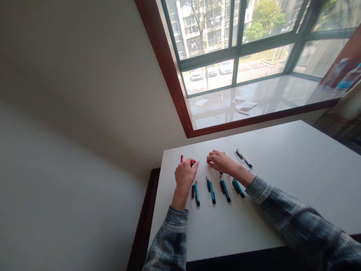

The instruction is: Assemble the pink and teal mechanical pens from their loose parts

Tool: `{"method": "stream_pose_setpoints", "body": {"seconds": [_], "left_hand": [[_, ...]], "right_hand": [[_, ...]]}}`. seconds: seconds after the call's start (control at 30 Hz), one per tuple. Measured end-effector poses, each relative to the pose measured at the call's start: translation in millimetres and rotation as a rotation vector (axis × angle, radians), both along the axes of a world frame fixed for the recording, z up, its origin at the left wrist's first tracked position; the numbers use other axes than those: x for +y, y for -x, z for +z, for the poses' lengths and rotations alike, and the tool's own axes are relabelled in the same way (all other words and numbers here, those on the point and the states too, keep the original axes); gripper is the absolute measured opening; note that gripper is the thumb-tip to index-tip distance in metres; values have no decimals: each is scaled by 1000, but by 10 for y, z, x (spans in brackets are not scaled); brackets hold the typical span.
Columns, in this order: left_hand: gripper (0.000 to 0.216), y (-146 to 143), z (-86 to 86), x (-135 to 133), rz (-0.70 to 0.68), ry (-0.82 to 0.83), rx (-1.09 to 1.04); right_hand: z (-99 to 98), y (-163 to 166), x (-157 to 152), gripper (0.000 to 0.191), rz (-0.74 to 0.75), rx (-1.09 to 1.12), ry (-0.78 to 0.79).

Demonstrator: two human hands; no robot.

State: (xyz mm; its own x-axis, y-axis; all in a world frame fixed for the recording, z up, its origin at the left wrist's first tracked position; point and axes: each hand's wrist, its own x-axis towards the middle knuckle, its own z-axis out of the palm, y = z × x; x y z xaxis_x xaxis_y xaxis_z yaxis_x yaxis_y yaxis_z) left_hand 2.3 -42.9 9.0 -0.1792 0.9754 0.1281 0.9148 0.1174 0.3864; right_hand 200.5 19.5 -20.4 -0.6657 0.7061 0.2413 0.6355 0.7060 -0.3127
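My left hand (185, 174) is closed at the left of the white table, around a red and black pen part (192, 163) that shows past the fingers. Just beyond it lies another red and black pen piece (182, 158). My right hand (220, 160) has its fingers curled together low over the table; whatever may be in them is hidden. Nearer to me lie several taken-apart pens, each with a teal barrel (212, 192), a black grip (208, 185) and a thin refill (208, 197). My right forearm partly covers some parts.
A white and black pen barrel (247, 160) with its parts lies at the far right of the pens. The white table (282, 188) meets a wall and a red-brown window frame (225, 130). On the sill are a crumpled cloth (244, 105) and plastic bottles (349, 78).
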Motion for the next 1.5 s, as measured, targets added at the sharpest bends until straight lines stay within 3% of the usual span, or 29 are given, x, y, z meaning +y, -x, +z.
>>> {"method": "stream_pose_setpoints", "body": {"seconds": [0.2, 0.37, 0.53, 0.93, 1.27, 1.4, 1.5], "left_hand": [[25, -9, -51, 38, -35, -2, -18], [26, -79, 29, 42, -209, -32, -261], [35, -95, 53, 35, -335, 62, -428], [40, -66, 36, 38, -329, 89, -441], [52, -97, 74, 48, -366, 98, -720], [44, -53, 170, 23, -353, 79, -499], [32, 48, 226, 32, -151, 10, -140]], "right_hand": [[53, -134, -97, 11, -89, 125, 33], [54, -161, -244, 10, -141, 362, 130], [-24, -135, -347, 6, -160, 539, 188], [-42, -110, -378, 7, -88, 710, 289], [-116, 19, -364, 31, -178, 1188, 777], [-154, 50, -366, 30, -209, 1291, 846], [-151, 39, -343, 27, -270, 1355, 777]]}}
